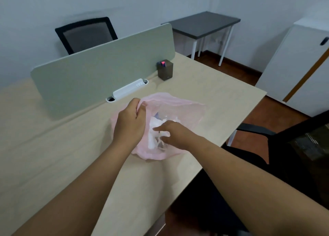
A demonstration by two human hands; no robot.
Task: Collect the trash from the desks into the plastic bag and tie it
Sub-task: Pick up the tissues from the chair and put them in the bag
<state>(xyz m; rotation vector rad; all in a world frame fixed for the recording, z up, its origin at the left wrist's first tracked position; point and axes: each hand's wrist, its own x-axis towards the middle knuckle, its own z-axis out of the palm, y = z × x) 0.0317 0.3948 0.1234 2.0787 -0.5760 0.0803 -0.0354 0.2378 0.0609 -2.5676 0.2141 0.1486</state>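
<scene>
A thin pink plastic bag (181, 109) lies open on the light wooden desk (53, 155). My left hand (129, 121) grips the bag's left rim and holds the mouth up. My right hand (173, 133) reaches into the mouth, its fingers spread over crumpled white trash (155, 130) inside. A clear and bluish piece shows deeper in the bag. Whether the right hand's fingers are closed on the white trash is unclear.
A grey-green divider panel (99, 70) runs across the desk, with a white power strip (128, 90) at its foot. A dark box (165, 70) with a red object stands beyond the bag. Black chairs (277, 146), a dark side table (201, 24) and a white cabinet (299, 71) surround the desk.
</scene>
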